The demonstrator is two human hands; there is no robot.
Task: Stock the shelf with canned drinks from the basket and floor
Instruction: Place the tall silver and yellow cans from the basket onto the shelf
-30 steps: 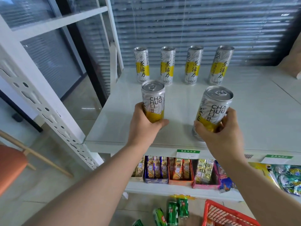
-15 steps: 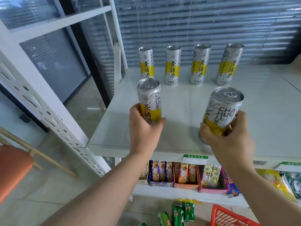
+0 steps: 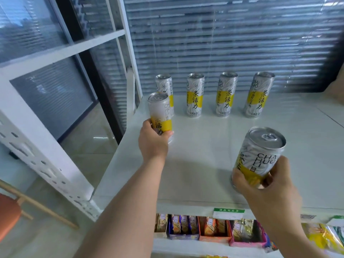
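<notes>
My left hand [image 3: 152,144] grips a silver and yellow can [image 3: 160,112] low on its body, upright over the left part of the white shelf top [image 3: 204,151], just in front of the leftmost can of the back row. My right hand [image 3: 268,185] holds a second can [image 3: 260,157] of the same kind, tilted, near the shelf's front edge on the right. Several matching cans [image 3: 195,94] stand in a row along the back of the shelf. The basket and the floor cans are out of sight.
Window blinds [image 3: 232,40] close off the back of the shelf. A white perforated upright [image 3: 46,164] slants at the left. Snack boxes [image 3: 214,229] fill the lower shelf. An orange chair [image 3: 9,215] stands at the far left on the tiled floor.
My left hand has carried its can to the left and further back, close to the back row. My right hand has kept its can near the front edge. The view has shifted upward.
</notes>
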